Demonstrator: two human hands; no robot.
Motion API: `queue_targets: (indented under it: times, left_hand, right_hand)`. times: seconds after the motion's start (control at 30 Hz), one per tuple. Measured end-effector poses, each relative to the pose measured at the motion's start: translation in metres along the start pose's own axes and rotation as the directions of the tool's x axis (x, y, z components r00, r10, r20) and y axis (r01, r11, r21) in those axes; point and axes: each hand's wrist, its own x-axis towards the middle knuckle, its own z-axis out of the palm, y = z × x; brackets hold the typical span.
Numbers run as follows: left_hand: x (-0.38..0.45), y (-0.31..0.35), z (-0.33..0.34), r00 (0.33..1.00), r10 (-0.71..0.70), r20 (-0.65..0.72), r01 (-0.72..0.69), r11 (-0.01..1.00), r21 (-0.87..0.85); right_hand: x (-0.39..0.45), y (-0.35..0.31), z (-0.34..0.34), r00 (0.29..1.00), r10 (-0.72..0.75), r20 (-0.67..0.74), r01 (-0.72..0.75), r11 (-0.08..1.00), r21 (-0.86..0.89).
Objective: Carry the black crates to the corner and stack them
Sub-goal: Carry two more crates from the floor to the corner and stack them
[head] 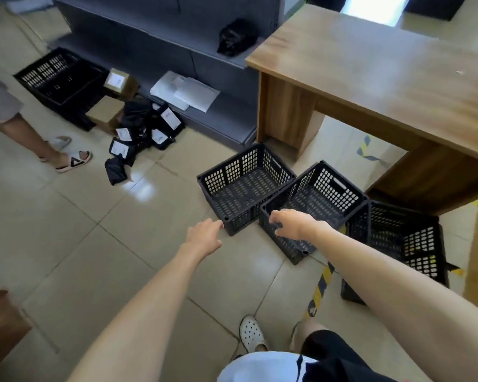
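Fingers of right hand [290, 224] loose over middle crate [312, 208]; left hand [204, 237] relaxed nr left crate [243, 186].

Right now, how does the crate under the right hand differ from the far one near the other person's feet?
The near crate sits by the wooden desk, apparently empty; the far crate sits by the grey shelving, beside boxes and black parcels. The right hand reaches over the near crate's rim; no hand is near the far one. Both are black and perforated.

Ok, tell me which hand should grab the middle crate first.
Right. The right hand is already over the near rim of the middle crate, fingers spread. The left hand reaches toward the left crate's corner instead, holding nothing.
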Motion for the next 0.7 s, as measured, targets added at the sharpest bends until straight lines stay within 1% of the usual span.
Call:
queue_targets:
  times: [0.07,0.17,0.3,0.43,0.6,0.7]
  left_hand:
    - [0.02,-0.008,-0.001,0.999,-0.004,0.042,0.003,1.0,0.015]
    - [0.054,-0.009,-0.012,0.996,0.035,0.076,-0.038,0.999,0.038]
    - [0.106,-0.002,-0.05,0.997,0.069,0.034,-0.07,0.997,0.044]
    - [0.164,0.004,-0.104,0.997,0.075,0.03,-0.076,0.996,0.042]
    - [0.227,0.013,-0.16,0.997,0.081,0.006,-0.081,0.997,-0.001]
    - [0.253,0.007,-0.178,0.995,0.088,0.042,-0.088,0.996,0.012]
  right_hand:
    - [0.018,0.007,0.004,0.998,0.041,0.037,-0.041,0.999,-0.019]
    - [0.041,0.027,0.003,0.99,0.096,0.104,-0.092,0.995,-0.04]
    - [0.078,0.052,-0.027,0.978,0.144,0.153,-0.133,0.988,-0.081]
    - [0.129,0.076,-0.09,0.986,0.149,0.068,-0.153,0.987,0.053]
    - [0.185,0.098,-0.159,0.988,0.155,0.006,-0.155,0.986,0.064]
    - [0.205,0.093,-0.18,0.989,0.147,0.019,-0.148,0.987,0.068]
